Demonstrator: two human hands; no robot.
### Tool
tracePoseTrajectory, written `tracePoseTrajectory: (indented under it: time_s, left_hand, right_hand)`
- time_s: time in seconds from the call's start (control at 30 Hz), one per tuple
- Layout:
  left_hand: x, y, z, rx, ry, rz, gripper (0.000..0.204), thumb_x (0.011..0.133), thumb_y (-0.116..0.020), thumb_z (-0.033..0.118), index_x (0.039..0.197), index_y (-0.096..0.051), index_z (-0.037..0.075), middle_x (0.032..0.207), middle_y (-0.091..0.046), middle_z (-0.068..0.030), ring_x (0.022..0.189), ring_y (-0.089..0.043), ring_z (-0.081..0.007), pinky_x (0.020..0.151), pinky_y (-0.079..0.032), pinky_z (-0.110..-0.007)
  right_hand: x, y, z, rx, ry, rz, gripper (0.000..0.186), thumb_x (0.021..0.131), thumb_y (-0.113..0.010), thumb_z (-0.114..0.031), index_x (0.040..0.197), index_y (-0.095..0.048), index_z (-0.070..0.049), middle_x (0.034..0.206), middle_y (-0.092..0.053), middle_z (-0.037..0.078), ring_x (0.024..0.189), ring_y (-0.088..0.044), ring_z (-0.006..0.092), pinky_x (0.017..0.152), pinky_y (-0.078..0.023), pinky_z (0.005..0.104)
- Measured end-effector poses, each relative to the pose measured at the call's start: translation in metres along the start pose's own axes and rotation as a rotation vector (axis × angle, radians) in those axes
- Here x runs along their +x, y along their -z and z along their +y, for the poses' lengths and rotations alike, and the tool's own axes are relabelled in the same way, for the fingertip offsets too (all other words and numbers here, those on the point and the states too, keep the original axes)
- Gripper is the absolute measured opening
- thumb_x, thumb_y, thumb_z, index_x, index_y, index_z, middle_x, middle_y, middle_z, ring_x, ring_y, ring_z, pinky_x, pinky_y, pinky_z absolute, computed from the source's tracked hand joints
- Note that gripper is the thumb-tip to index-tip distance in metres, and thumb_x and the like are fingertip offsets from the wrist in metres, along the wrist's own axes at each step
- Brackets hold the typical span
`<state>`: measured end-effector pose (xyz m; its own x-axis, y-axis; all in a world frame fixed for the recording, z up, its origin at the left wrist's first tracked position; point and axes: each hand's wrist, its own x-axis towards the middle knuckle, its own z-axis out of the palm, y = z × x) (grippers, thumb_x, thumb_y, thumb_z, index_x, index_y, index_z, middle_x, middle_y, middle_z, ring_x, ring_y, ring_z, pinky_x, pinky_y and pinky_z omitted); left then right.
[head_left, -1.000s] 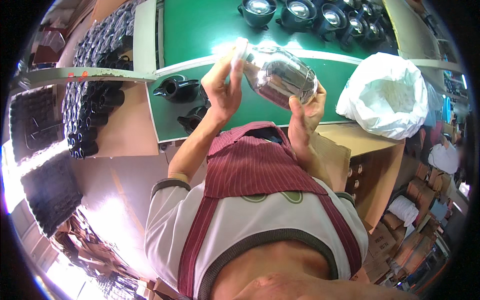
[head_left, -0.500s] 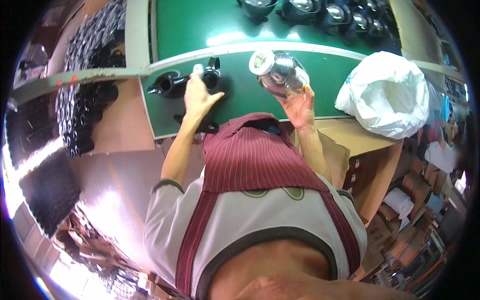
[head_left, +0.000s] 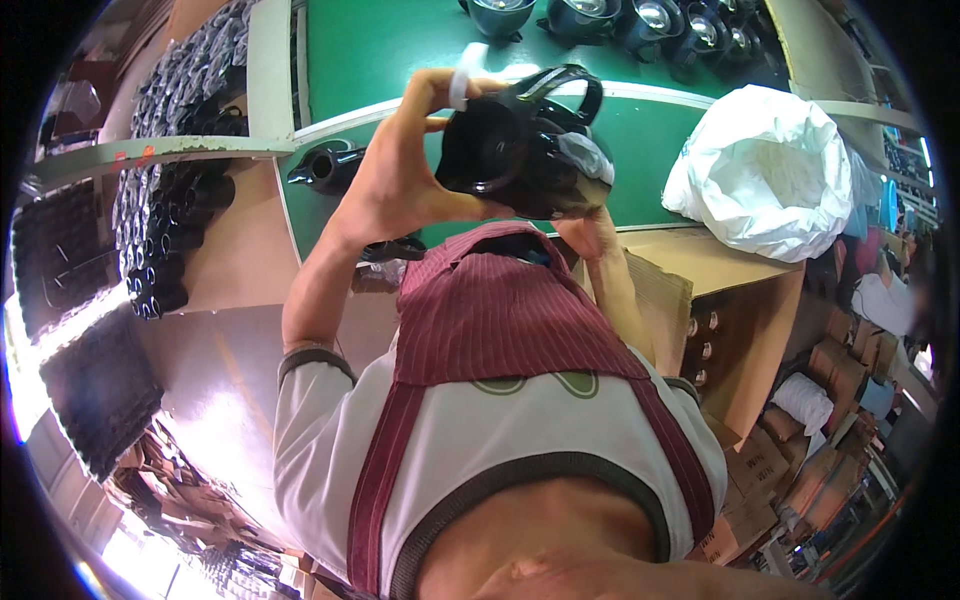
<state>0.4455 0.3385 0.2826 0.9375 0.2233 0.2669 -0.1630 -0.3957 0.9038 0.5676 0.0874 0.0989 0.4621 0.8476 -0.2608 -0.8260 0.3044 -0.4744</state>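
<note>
In front of my chest, over the green table [head_left: 640, 120], my left hand [head_left: 385, 185] grips a glossy black handled collar [head_left: 490, 150] with a wide round opening. Its looped handle sticks up at the far side. My right hand [head_left: 592, 235] holds a clear glass jar [head_left: 585, 158] from below, its fingers mostly hidden. The collar covers the jar's near end; I cannot tell how far it sits over it. A small blurred white piece [head_left: 465, 78] is at my left fingertips. Another black spouted part [head_left: 330, 165] lies on the table to the left.
A white plastic bag [head_left: 690, 165] stands open at the right, beside a cardboard box [head_left: 745, 265]. Several dark pots with shiny tops [head_left: 590, 12] line the back. Racks of dark parts [head_left: 150, 235] stand left, past a metal rail [head_left: 200, 148].
My left hand has picked up the black collar from the table and brought it right, over the glass jar. The jar has turned and its white rim is now hidden.
</note>
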Motion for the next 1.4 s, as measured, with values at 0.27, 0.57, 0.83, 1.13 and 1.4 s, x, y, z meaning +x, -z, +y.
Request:
tracePoseTrajectory:
  time_s: [0.27,0.57,0.83,1.13,1.4]
  left_hand:
    - [0.012,0.014,0.009,0.113,-0.033,-0.167,0.091,0.054,-0.097,0.017,0.127,-0.045,0.01,0.133,-0.06,-0.0089,0.12,-0.059,-0.0256,0.1,-0.05,-0.045]
    - [0.017,0.047,-0.002,0.186,0.098,-0.021,0.089,0.055,-0.098,0.021,0.126,-0.047,0.008,0.129,-0.06,-0.0074,0.118,-0.059,-0.0235,0.097,-0.05,-0.042]
    - [0.032,0.091,-0.138,-0.418,0.316,0.417,0.08,0.063,-0.095,0.011,0.126,-0.045,0.005,0.127,-0.058,-0.0103,0.12,-0.057,-0.0222,0.099,-0.05,-0.038]
    - [-0.003,0.118,-0.285,-0.27,0.524,0.855,0.035,0.107,-0.047,0.039,0.112,-0.055,0.005,0.115,-0.072,-0.0097,0.098,-0.065,-0.0148,0.077,-0.055,-0.03]
    - [-0.068,0.056,-0.202,-0.131,0.682,0.461,0.032,0.106,-0.052,0.03,0.107,-0.07,0.004,0.091,-0.067,-0.0024,0.067,-0.056,-0.0057,0.058,-0.043,-0.019]
  right_hand:
    - [-0.001,0.028,0.001,0.109,-0.058,-0.288,0.057,0.095,-0.066,-0.018,0.145,-0.044,-0.003,0.141,-0.056,0.015,0.131,-0.053,0.03,0.113,-0.042,0.0478]
    - [0.045,0.012,-0.012,-0.172,0.082,-0.112,0.066,0.084,-0.077,-0.008,0.142,-0.046,-0.002,0.137,-0.058,0.015,0.123,-0.059,0.0297,0.103,-0.053,0.0456]
    - [0.152,-0.067,-0.033,-0.451,0.397,-0.153,0.065,0.09,-0.076,-0.026,0.143,-0.047,0.0,0.142,-0.054,0.011,0.129,-0.053,0.0231,0.111,-0.042,0.0376]
    - [0.42,-0.112,-0.01,-1.848,0.967,-0.162,0.034,0.071,-0.078,-0.011,0.103,-0.07,-0.003,0.13,-0.059,0.015,0.116,-0.061,0.0284,0.093,-0.053,0.0387]
    - [0.534,-0.063,-0.022,-2.332,1.008,0.077,0.027,0.084,-0.063,-0.018,0.104,-0.071,-0.002,0.127,-0.057,0.03,0.12,-0.057,0.0421,0.09,-0.055,0.0453]
